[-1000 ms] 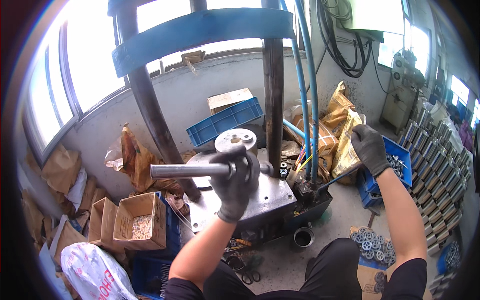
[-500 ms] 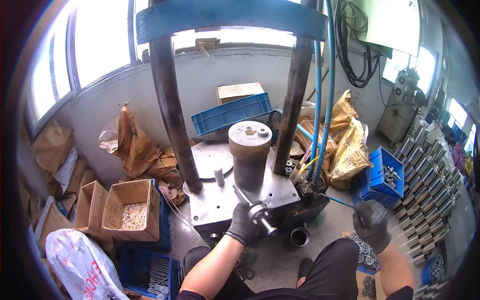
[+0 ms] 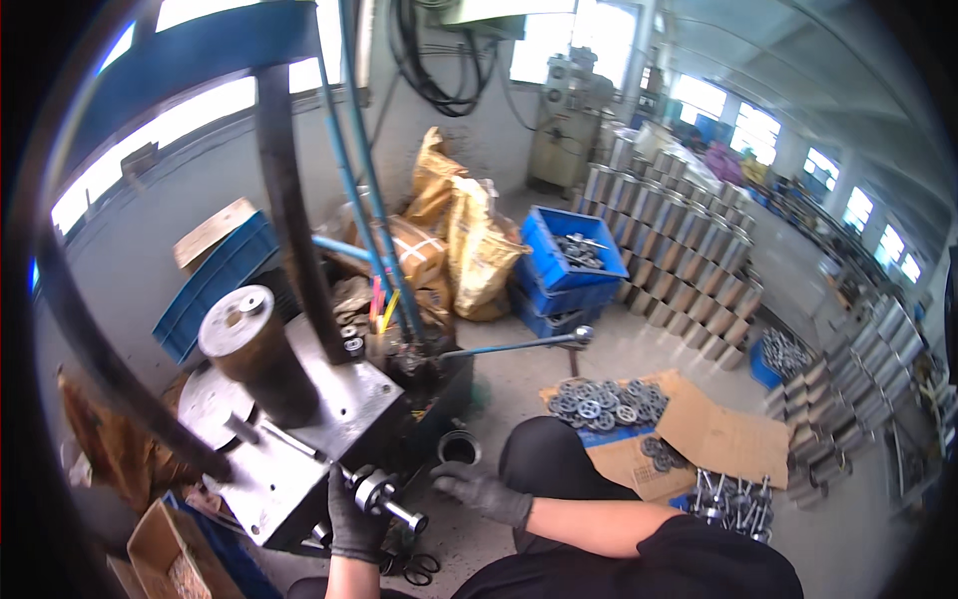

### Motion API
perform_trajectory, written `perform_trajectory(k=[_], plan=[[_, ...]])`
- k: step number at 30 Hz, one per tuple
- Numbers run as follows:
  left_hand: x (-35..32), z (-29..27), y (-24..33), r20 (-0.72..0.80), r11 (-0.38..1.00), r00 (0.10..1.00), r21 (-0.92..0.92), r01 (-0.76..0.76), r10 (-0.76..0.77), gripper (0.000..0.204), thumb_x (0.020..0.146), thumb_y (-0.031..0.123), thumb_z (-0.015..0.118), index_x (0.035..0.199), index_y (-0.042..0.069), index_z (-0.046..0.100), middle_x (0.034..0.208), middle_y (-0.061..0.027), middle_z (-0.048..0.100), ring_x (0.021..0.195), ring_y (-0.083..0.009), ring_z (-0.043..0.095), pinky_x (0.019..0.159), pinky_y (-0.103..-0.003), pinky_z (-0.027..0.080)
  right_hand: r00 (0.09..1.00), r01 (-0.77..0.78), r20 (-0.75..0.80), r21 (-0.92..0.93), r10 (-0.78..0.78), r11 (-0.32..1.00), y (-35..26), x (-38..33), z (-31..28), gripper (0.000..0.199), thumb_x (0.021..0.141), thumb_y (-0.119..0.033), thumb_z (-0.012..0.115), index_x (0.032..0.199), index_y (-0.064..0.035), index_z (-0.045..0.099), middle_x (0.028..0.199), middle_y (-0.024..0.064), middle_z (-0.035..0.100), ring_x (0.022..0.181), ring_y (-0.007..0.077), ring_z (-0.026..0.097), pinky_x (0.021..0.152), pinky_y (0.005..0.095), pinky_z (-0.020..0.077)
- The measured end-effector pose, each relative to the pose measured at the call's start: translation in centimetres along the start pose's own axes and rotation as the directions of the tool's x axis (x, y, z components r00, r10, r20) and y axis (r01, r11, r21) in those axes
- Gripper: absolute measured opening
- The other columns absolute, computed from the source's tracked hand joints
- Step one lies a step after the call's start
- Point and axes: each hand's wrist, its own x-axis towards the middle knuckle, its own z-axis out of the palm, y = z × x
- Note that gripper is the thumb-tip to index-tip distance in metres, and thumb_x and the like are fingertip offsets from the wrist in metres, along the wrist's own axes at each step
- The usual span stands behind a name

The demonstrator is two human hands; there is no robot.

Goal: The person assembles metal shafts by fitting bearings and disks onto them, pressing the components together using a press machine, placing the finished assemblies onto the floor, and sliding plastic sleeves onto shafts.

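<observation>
My left hand (image 3: 351,521), in a dark glove, is closed around a metal shaft (image 3: 407,516) with a round flange partway along it. The shaft slants above the near edge of the press's metal plate (image 3: 364,396). My right hand (image 3: 486,493), gloved too, is held out to the right of the shaft, apart from it. Its fingers point left, loosely stretched, and nothing shows in them. Just beyond these fingers, a dark round hollow part (image 3: 460,448) stands low by the press. On the plate is a thick steel cylinder (image 3: 261,349) with a small ring (image 3: 251,301) on top.
The press's dark posts (image 3: 289,200) rise beyond the plate. A blue lever (image 3: 514,345) juts right from the press. Gear-like discs (image 3: 609,403) lie on cardboard (image 3: 733,431) at the right, near several shafts (image 3: 733,504). Blue crates (image 3: 569,262) and stacked metal tubes (image 3: 679,240) stand farther back.
The view has swung to the right. My right hand has come in from the far right toward the shaft, its fingers now extended. My left hand still holds the shaft.
</observation>
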Motion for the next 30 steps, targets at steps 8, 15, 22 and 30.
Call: perform_trajectory(k=[8,15,22,30], plan=[[-2.0,1.4,-5.8,0.223,0.547,0.939,0.767,-0.335,0.262,0.057,0.102,0.052,0.068,0.132,0.005,0.058,0.108,-0.0071,0.065,0.105,-0.0193,0.064,0.095,-0.038,0.054,0.865,-0.499,0.373,0.714,0.337,0.491,-0.8,0.0,2.9,0.054,0.105,-0.065,0.052,0.125,-0.0183,0.07,0.087,0.0058,0.074,0.066,0.0185,0.071,0.057,0.0346,0.0586],[-2.2,0.9,-5.8,0.426,0.297,0.846,0.803,-0.516,0.32,0.052,0.11,0.041,0.059,0.143,0.0,0.055,0.13,-0.0138,0.065,0.12,-0.0242,0.062,0.104,-0.039,0.051,0.901,-0.432,0.282,0.497,0.33,0.753,-3.2,-0.9,0.5,0.055,0.102,-0.071,0.055,0.108,-0.0187,0.07,0.076,0.0,0.071,0.054,0.0142,0.062,0.042,0.0283,0.0461],[-0.6,0.8,-6.0,0.532,-0.143,0.829,0.846,-0.514,0.171,0.026,0.109,0.015,0.058,0.128,-0.001,0.064,0.111,-0.0065,0.068,0.103,-0.0176,0.062,0.096,-0.033,0.049,0.965,-0.263,0.151,0.618,0.216,0.741,-8.2,-8.6,-9.0,0.062,0.094,-0.077,0.06,0.095,-0.0167,0.075,0.07,0.0041,0.071,0.052,0.014,0.066,0.043,0.029,0.0544],[1.3,1.0,-8.1,0.622,-0.313,0.781,0.731,-0.607,-0.061,0.021,0.097,0.001,0.064,0.117,0.0,0.068,0.107,-0.0135,0.068,0.1,-0.0283,0.068,0.09,-0.039,0.054,0.97,0.101,-0.228,0.679,0.079,0.727,-9.4,-23.1,-27.6,0.047,0.096,-0.032,0.069,0.133,-0.0036,0.062,0.126,0.0202,0.068,0.103,0.0309,0.073,0.072,0.0467,0.0651]])
